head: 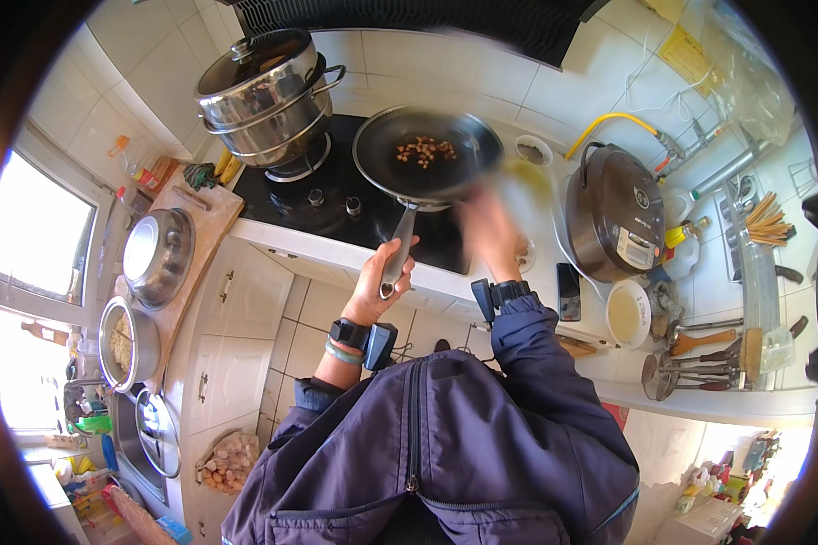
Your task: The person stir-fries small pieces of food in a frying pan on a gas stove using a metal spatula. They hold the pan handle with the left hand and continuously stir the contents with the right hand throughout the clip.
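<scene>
My left hand point(380, 279) is wrapped around the grey handle point(401, 248) of a dark frying pan point(382, 160). The pan rests over the right burner of the black gas hob point(273, 204). Small browned pieces of food point(426, 151) lie together in its middle. My right hand point(485, 228) is blurred by motion beside the pan's lower right rim; its fingers and anything in them cannot be made out. Just past it is a blurred pale dish point(528, 187) with something yellow-green. A small white bowl point(534, 150) with dark contents stands behind, right of the pan.
A lidded steel steamer point(266, 102) stands on the left burner. On the right are a brown rice cooker point(613, 211), a phone point(568, 291) and a bowl of pale liquid point(627, 313). An upturned metal basin point(158, 257) and a pot of grains point(128, 344) line the left counter.
</scene>
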The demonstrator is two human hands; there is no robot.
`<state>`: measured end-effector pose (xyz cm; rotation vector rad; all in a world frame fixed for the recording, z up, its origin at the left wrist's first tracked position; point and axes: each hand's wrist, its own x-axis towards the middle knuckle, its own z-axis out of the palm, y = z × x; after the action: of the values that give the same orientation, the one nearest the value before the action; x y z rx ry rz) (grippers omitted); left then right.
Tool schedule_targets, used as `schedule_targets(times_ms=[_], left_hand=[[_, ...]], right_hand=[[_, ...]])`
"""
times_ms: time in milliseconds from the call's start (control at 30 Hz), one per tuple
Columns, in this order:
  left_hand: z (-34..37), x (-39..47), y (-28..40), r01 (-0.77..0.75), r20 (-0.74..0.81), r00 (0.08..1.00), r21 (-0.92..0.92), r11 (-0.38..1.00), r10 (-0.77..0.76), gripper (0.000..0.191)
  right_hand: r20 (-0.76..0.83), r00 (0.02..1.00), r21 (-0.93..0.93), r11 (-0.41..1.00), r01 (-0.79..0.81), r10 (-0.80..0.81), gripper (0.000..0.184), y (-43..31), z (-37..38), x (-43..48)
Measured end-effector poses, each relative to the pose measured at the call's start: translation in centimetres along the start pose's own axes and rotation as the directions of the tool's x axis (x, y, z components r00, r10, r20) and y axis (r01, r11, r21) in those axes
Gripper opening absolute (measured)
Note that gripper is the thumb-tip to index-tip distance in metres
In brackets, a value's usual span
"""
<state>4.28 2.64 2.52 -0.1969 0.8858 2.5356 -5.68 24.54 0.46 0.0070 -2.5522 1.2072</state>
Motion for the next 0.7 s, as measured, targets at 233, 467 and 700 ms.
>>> schedule_targets(times_ms=[233, 467, 700], left_hand=[[0.00, -0.06, -0.04, 0.001, -0.005, 1.000, 0.008, 1.000, -0.001, 0.048], [-0.03, -0.05, -0.02, 0.008, 0.005, 1.000, -0.014, 1.000, -0.008, 0.047], [-0.13, 0.00, -0.01, 0.015, 0.017, 1.000, -0.024, 1.000, -0.014, 0.046]], right_hand=[[0.002, 1.000, -0.005, 1.000, -0.006, 0.006, 0.025, 0.08, -0.03, -0.05], [0.007, 1.000, -0.007, 1.000, -0.007, 0.007, 0.025, 0.18, -0.13, -0.03], [0.010, 1.000, -0.009, 1.000, -0.008, 0.008, 0.025, 0.21, -0.17, -0.01]])
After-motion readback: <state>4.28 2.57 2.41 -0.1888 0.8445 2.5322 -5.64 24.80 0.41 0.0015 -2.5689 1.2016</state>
